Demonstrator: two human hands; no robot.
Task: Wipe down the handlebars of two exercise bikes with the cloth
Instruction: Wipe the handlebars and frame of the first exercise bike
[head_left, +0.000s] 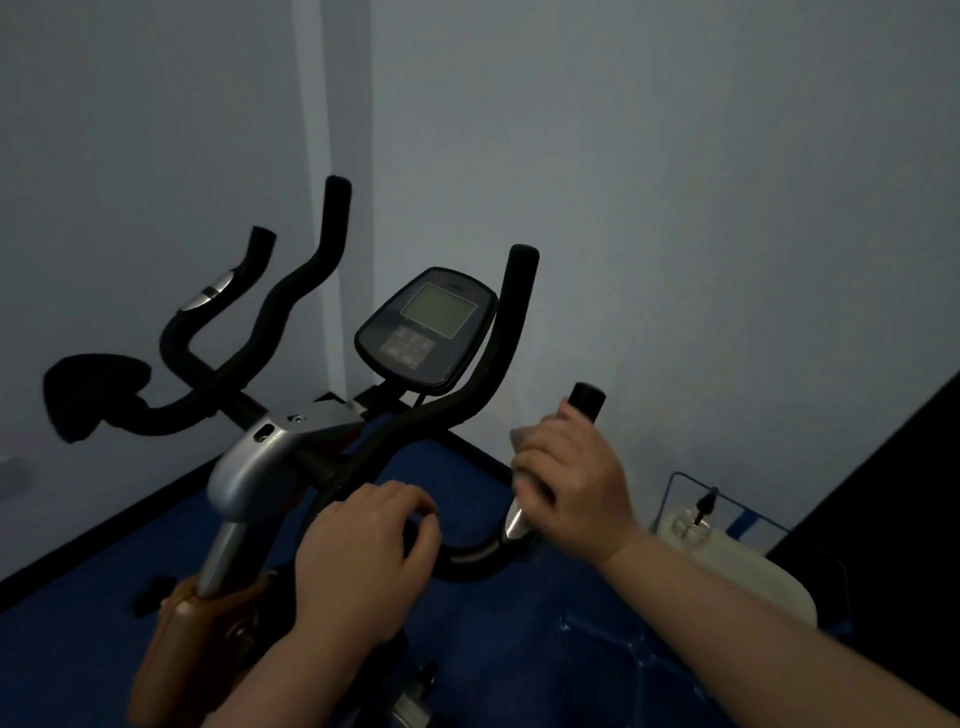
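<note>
Bike (260, 462): one, near a wall corner, on blue floor (78, 649).
Handlebars (467, 558): one set, four black upright ends.
Console (426, 325): one, between the inner bars.
Left hand (363, 561): curled round the near bar.
Right hand (569, 480): grips the cloth (519, 439) wrapped round the right bar.

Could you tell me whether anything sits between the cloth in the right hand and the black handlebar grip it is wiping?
Nothing visible does. The right hand wraps the small grey cloth directly round the black foam handlebar grip, whose bare tip pokes out above the fingers.
</note>
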